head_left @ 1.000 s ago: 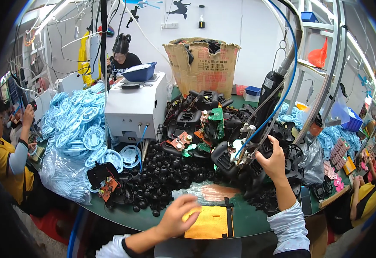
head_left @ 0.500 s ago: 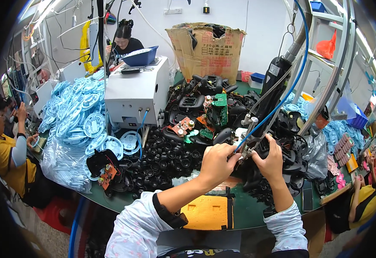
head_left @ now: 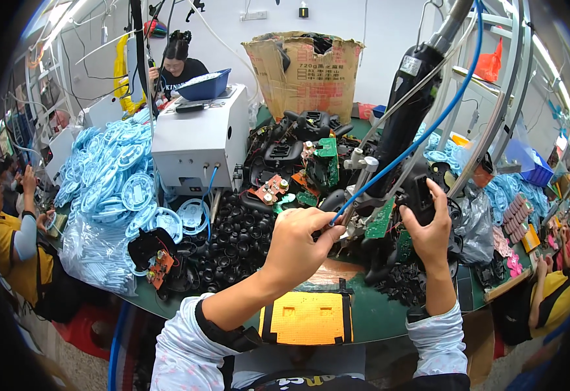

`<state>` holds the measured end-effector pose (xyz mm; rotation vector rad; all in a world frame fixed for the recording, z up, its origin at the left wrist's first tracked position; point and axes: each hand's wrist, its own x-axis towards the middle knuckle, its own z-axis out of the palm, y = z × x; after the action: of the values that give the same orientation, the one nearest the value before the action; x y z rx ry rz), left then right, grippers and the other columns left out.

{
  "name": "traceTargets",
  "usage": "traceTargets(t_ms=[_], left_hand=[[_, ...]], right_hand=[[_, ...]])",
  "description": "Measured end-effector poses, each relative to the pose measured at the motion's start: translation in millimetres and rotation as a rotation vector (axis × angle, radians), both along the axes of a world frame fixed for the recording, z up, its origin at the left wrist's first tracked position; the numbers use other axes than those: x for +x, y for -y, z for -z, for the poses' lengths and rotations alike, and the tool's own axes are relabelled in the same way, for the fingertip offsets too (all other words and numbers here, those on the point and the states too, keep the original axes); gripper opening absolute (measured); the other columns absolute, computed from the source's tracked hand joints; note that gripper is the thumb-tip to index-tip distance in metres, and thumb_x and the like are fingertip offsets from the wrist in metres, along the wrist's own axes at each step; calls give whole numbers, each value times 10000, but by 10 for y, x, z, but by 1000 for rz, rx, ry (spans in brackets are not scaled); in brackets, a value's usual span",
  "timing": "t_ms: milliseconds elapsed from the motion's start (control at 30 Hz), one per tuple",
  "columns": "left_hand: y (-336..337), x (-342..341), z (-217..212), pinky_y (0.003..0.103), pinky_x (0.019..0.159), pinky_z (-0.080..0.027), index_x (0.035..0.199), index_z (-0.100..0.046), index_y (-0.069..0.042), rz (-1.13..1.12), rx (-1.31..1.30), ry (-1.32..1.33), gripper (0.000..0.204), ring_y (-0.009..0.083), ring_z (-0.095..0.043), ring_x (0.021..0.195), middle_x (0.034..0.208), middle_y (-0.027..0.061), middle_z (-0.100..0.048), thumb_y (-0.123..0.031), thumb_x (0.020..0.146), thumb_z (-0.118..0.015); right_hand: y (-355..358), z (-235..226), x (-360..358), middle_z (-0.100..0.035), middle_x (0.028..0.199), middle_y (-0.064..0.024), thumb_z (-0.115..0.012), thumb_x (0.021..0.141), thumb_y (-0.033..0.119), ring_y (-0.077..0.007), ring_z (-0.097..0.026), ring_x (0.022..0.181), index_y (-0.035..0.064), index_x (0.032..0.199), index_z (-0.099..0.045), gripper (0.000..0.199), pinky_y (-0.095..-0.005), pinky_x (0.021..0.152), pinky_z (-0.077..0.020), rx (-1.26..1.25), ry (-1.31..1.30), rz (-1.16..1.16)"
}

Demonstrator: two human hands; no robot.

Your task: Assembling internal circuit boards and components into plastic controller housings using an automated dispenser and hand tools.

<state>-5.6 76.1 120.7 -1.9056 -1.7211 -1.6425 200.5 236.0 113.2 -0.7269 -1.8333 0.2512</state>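
Observation:
The thumb and fingers of my left hand (head_left: 301, 244) are pinched together at the lower end of a thin blue hose (head_left: 402, 166); anything else inside that pinch is hidden. Just above hangs a black power screwdriver (head_left: 399, 130) with metal fittings (head_left: 365, 164) at its lower end. To its right, my right hand (head_left: 430, 231) grips a black plastic part (head_left: 420, 197) between thumb and fingers. A green circuit board (head_left: 380, 220) shows between the two hands, over a heap of black shells.
Small black caps (head_left: 242, 228) and controller shells (head_left: 285, 153) cover the bench. Blue plastic rings (head_left: 112, 163) are piled left of a white machine (head_left: 197, 143). An orange mat (head_left: 306, 317) lies at the front edge; a carton (head_left: 304, 78) stands behind. Other people sit around.
My left hand has drawn left with the blue hose's end. My right hand has moved right, away from the screwdriver's tip, and a black plastic part now shows in it.

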Motion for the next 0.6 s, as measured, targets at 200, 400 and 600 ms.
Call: traceTargets(t_ms=[200,400,600], left_hand=[[-59,-56,287,336,704,-452,902,-721,-25,-64,-16,2,146,234,-639,712,786,91,-694,-100,781,-752],[-160,-126,526,311,649,-479,909,-719,-13,-81,17,50,125,214,-638,667,770,102,-688,-58,793,-728],[-226,-122,596,330,614,-506,980,-691,0,-59,71,198,193,226,-651,654,795,117,-670,-39,792,-709]], right_hand=[[38,-147,192,-660,1046,-110,-678,878,120,-117,-628,880,-20,1311,-451,509,-250,770,-500,-344,-249,-358],[27,-141,320,-675,1063,-175,-495,955,466,-258,-660,983,-18,1247,-519,565,-395,867,-531,-1070,-733,-874],[-26,-5,438,-641,1132,-231,-451,941,560,-377,-639,1035,37,1225,-584,609,-559,869,-522,-1281,-887,-1073]])
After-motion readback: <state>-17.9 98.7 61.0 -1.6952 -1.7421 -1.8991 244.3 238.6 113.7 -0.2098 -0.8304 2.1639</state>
